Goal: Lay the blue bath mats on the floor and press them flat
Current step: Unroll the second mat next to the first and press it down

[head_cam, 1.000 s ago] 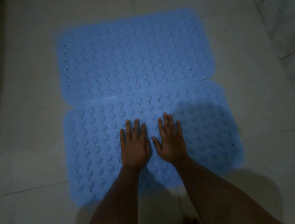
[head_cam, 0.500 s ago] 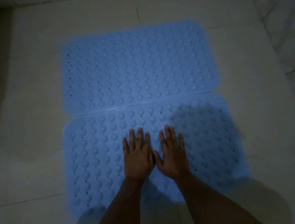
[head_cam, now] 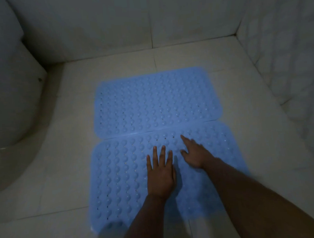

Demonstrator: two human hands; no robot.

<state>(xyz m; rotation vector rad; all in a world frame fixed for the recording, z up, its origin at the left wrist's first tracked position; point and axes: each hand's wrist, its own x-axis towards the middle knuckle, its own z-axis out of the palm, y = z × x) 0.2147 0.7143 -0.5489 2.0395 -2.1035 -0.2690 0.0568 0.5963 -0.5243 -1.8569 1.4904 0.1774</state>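
The room is dim and tight, all pale tile. The floor [head_cam: 232, 90] is laid in big light squares with thin dark grout lines, one running away toward the back wall [head_cam: 112, 21], which meets the floor in a shadowed seam. A second wall [head_cam: 284, 50] closes in on the right, its surface looking quilted or pebbled, though the gloom blurs it. On the left a large rounded white fixture [head_cam: 9, 100] bulges in, its curved base throwing a soft shadow over the tiles beside it; I cannot tell what it is.

Two blue mats lie on the floor in the middle, long edges touching along a slightly slanted seam. The far mat [head_cam: 157, 102] sits flat, covered in rows of round bumps and small holes. The near mat [head_cam: 119, 174] is set a little to the right of it and lies just as flat, the same bumps showing most sharply on its left half.

A person's two bare arms reach in from the lower edge. The left hand [head_cam: 160, 174] rests palm down on the middle of the near mat, fingers straight and a little spread. The right hand [head_cam: 195, 155] is just beside it, nearer the seam, fingers extended and pointing up-left, holding nothing; it is smeared, so I cannot tell whether it touches the mat.
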